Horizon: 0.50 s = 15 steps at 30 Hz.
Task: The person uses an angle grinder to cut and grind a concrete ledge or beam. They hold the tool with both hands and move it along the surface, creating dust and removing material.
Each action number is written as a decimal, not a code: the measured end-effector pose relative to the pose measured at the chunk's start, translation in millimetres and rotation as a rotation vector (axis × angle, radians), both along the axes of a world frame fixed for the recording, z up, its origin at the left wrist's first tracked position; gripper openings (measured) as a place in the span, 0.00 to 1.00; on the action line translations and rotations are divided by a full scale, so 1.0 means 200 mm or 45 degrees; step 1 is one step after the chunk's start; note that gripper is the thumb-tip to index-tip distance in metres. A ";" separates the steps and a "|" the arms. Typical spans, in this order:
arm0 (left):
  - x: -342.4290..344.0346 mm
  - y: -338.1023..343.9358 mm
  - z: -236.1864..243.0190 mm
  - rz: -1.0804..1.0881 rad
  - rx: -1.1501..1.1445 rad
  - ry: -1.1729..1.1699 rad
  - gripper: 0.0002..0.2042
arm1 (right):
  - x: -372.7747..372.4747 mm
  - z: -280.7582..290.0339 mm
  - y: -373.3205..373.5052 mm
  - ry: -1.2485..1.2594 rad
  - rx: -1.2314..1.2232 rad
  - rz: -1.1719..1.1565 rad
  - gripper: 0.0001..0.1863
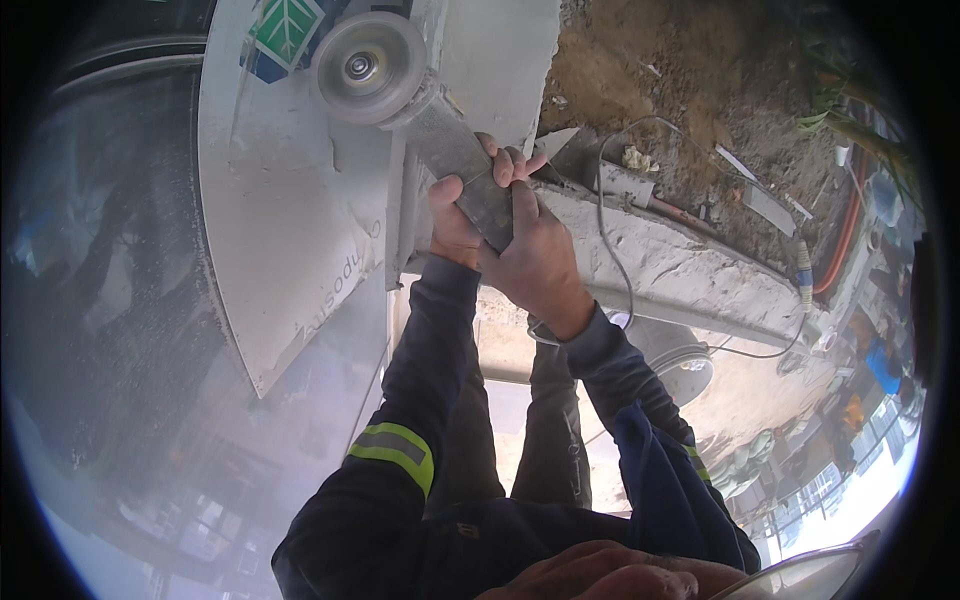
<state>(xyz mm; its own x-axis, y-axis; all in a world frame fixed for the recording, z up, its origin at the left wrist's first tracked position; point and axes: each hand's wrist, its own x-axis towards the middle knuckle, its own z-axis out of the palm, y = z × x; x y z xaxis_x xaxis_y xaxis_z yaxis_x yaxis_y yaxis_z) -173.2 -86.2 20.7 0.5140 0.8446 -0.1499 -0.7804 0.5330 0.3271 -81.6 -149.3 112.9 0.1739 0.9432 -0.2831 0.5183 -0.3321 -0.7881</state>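
Grinder is clasped at its body by left grip and right grip, its blurred disc over the white panel; contact cannot be confirmed. Kickback appears possible should the disc bind at a panel edge; the looped cord could snag. The panel crowds the left; room opens rightward above the soil.

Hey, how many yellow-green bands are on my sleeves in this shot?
2: one band around the left sleeve, and another band on the right sleeve, partly covered by blue cloth. Others may be hidden.
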 end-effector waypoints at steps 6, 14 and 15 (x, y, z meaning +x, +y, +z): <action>-0.03 0.01 -0.03 0.056 -0.030 -0.087 0.30 | -0.04 -0.01 0.04 -0.053 -0.008 0.047 0.35; -0.04 -0.01 -0.02 0.092 -0.031 -0.009 0.30 | -0.03 -0.01 0.03 -0.027 -0.026 0.111 0.36; -0.04 -0.01 -0.02 0.084 -0.042 -0.010 0.30 | -0.02 -0.01 0.04 -0.018 -0.056 0.111 0.36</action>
<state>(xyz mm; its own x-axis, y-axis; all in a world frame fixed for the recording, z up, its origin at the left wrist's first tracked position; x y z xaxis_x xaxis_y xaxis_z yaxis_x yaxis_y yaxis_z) -181.7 -88.0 15.8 0.4586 0.8714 -0.1741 -0.8166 0.4905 0.3041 -86.1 -141.0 111.2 0.0957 0.9417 -0.3225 0.5579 -0.3190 -0.7662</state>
